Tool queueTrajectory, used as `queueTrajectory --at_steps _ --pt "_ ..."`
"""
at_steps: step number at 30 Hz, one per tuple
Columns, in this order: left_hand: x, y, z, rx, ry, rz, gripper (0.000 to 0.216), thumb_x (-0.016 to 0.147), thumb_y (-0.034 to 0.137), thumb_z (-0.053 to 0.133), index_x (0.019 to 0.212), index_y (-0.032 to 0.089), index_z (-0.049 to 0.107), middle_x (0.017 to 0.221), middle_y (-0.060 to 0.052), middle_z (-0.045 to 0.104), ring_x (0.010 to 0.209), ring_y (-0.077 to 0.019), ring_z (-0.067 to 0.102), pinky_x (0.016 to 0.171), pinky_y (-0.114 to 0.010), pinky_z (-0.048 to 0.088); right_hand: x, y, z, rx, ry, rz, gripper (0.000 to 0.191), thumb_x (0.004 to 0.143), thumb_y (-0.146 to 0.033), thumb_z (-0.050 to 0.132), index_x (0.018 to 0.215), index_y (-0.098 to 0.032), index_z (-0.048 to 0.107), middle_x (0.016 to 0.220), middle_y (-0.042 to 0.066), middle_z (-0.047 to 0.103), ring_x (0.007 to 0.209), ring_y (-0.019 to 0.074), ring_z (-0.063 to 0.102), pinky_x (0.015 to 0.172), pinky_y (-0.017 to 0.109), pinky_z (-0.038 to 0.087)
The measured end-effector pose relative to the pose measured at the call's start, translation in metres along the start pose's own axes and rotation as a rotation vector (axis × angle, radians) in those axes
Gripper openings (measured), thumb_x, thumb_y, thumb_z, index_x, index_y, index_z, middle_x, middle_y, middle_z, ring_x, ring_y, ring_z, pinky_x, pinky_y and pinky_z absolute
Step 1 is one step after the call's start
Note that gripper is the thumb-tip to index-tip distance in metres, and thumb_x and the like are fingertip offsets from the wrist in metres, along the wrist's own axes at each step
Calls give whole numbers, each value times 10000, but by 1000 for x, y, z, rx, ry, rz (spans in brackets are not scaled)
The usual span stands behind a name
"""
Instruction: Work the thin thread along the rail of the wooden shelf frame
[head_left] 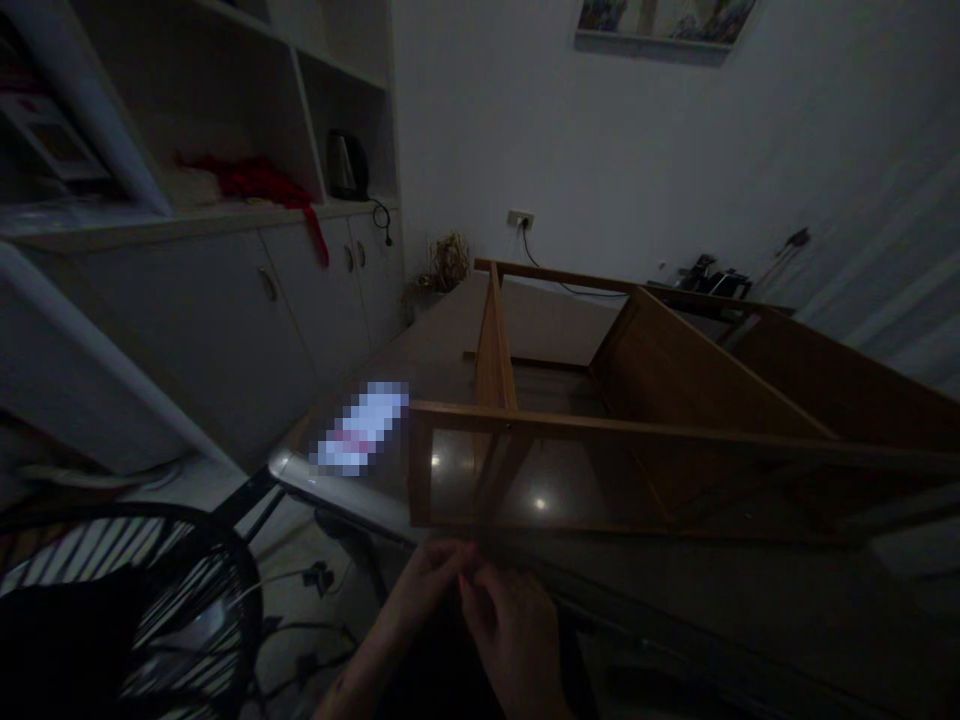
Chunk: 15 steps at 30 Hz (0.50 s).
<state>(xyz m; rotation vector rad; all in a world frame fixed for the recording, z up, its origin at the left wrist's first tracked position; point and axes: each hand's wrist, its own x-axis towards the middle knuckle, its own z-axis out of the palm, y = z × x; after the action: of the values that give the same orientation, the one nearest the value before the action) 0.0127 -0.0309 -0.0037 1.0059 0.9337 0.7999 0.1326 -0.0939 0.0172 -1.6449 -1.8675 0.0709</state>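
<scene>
Both of my hands meet at the bottom middle of the head view, just in front of the near edge of a table [420, 350]. My left hand [424, 590] and my right hand [510, 630] have their fingers pinched together around something too small and dark to name. Right above them a wooden frame [600, 425] with upright panels and rails lies on the table. Its near rail runs across the view just beyond my fingertips.
A black wire chair [150, 590] stands at the lower left, with cables on the floor beside it. White cabinets [225, 300] with shelves, a red cloth [255, 180] and a kettle [346, 165] line the left wall. A wall socket [520, 218] sits behind the table.
</scene>
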Motion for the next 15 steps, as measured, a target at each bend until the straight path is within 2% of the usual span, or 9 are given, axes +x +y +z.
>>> queueTrajectory --at_steps 8,11,15 --pt "1 3 3 31 85 11 441 632 540 704 519 128 595 501 29 533 513 -99 453 522 -200 356 -1 2 -1 -17 6 -87 343 963 -429 319 835 -245 578 707 -13 683 628 172 609 683 302 315" --pt "1 3 4 21 119 6 437 601 542 725 531 129 601 509 29 537 528 -104 463 526 -200 359 -1 3 1 -38 11 -98 384 979 -399 278 790 -250 577 675 -18 672 625 171 609 699 310 308" --pt "1 3 3 -38 78 2 403 640 519 714 554 133 637 526 16 574 529 -108 485 529 -199 372 -3 2 3 0 -3 -56 344 967 -393 330 775 -253 580 680 -20 673 635 176 618 704 314 310"
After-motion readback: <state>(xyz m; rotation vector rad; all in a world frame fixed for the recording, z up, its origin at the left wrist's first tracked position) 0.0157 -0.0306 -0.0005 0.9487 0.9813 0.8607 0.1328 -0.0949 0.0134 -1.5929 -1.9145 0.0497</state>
